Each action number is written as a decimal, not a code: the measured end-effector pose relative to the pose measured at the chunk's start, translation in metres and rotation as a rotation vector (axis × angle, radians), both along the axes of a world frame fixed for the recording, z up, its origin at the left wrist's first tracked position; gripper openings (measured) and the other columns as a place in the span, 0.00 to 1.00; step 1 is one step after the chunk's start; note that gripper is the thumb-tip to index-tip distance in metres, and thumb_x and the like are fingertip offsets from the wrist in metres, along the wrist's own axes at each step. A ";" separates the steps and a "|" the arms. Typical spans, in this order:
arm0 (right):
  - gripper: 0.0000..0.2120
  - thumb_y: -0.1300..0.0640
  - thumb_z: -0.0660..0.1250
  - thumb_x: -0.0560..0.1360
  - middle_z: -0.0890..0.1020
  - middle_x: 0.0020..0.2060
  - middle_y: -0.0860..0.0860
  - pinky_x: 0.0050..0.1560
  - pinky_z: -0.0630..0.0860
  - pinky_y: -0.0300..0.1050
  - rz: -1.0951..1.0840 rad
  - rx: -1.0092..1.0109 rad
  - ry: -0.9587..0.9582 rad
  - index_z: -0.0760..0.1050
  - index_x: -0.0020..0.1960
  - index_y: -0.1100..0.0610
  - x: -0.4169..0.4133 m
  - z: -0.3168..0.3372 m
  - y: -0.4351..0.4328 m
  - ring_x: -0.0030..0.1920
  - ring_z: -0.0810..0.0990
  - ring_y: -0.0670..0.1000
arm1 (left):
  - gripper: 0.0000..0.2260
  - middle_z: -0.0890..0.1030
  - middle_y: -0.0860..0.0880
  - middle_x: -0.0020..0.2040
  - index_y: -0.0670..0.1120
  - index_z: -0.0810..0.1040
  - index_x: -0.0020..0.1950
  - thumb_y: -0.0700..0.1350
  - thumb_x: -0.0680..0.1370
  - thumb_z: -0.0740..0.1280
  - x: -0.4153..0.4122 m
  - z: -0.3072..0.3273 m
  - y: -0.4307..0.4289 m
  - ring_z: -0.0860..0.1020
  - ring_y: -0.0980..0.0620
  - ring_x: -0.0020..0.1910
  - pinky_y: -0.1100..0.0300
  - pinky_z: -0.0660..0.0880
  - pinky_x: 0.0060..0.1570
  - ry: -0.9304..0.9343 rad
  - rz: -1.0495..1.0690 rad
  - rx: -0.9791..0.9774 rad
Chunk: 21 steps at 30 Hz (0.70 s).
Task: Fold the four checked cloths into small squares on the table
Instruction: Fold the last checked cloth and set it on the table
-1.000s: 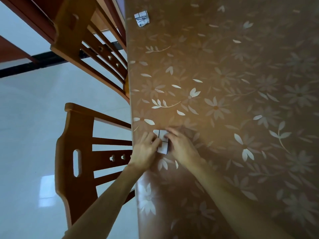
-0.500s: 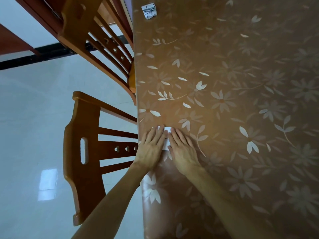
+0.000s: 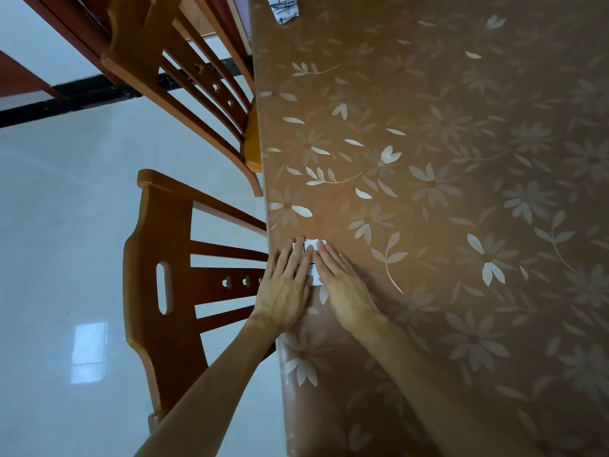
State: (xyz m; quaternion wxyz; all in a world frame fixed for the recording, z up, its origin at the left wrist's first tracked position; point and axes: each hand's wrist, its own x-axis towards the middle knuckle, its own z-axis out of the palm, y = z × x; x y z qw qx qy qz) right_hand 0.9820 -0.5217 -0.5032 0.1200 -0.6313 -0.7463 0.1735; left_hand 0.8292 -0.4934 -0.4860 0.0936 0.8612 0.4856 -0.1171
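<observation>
A small white cloth with dark check lines (image 3: 311,250) lies folded near the left edge of the brown flowered table (image 3: 428,192). Both of my hands lie flat on it, fingers stretched and side by side: my left hand (image 3: 285,291) covers its left part, my right hand (image 3: 342,285) its right part. Only a strip between the fingers and the far edge of the cloth shows. A second folded checked cloth (image 3: 283,9) rests far up the table by the same edge, partly cut off by the frame.
Two wooden chairs stand against the table's left side, one (image 3: 171,291) beside my left arm and another (image 3: 184,80) farther up. Pale glossy floor lies to the left. The table's left edge runs right beside my left hand.
My hands went from pinching and folding the cloth with fingertips to lying flat and pressing on it. The view shifted a little, bringing the far cloth toward the top edge.
</observation>
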 end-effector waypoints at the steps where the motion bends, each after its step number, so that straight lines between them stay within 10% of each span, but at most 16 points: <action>1: 0.35 0.73 0.77 0.62 0.75 0.69 0.62 0.68 0.70 0.55 0.013 0.002 0.006 0.73 0.68 0.67 -0.003 0.000 0.001 0.69 0.75 0.60 | 0.27 0.62 0.38 0.80 0.41 0.60 0.80 0.51 0.82 0.51 -0.003 0.001 -0.001 0.62 0.39 0.79 0.40 0.64 0.74 0.004 0.010 0.004; 7: 0.32 0.67 0.76 0.67 0.74 0.71 0.57 0.68 0.73 0.55 -0.023 -0.052 -0.031 0.74 0.69 0.63 -0.009 0.016 0.000 0.71 0.74 0.56 | 0.26 0.60 0.41 0.81 0.42 0.60 0.80 0.51 0.83 0.47 -0.012 0.005 0.011 0.60 0.40 0.80 0.40 0.64 0.74 0.003 -0.048 -0.030; 11: 0.27 0.58 0.55 0.75 0.69 0.75 0.55 0.71 0.67 0.54 -0.131 -0.105 0.065 0.69 0.73 0.61 -0.019 0.041 0.001 0.75 0.67 0.55 | 0.25 0.57 0.41 0.82 0.42 0.59 0.80 0.46 0.83 0.54 -0.019 0.025 0.024 0.55 0.41 0.81 0.41 0.59 0.76 -0.149 -0.044 -0.142; 16: 0.26 0.67 0.64 0.73 0.71 0.73 0.55 0.70 0.63 0.50 -0.304 -0.097 0.069 0.71 0.71 0.59 -0.058 0.077 0.008 0.71 0.70 0.57 | 0.19 0.73 0.42 0.70 0.42 0.70 0.71 0.42 0.80 0.60 -0.056 0.065 0.050 0.75 0.37 0.63 0.45 0.74 0.61 -0.344 -0.018 -0.264; 21: 0.20 0.60 0.58 0.77 0.77 0.66 0.58 0.67 0.68 0.53 -0.477 -0.028 0.057 0.75 0.66 0.61 -0.121 0.110 0.008 0.67 0.75 0.61 | 0.21 0.70 0.43 0.72 0.44 0.66 0.75 0.43 0.82 0.61 -0.120 0.103 0.080 0.73 0.42 0.67 0.47 0.74 0.66 -0.361 -0.061 -0.257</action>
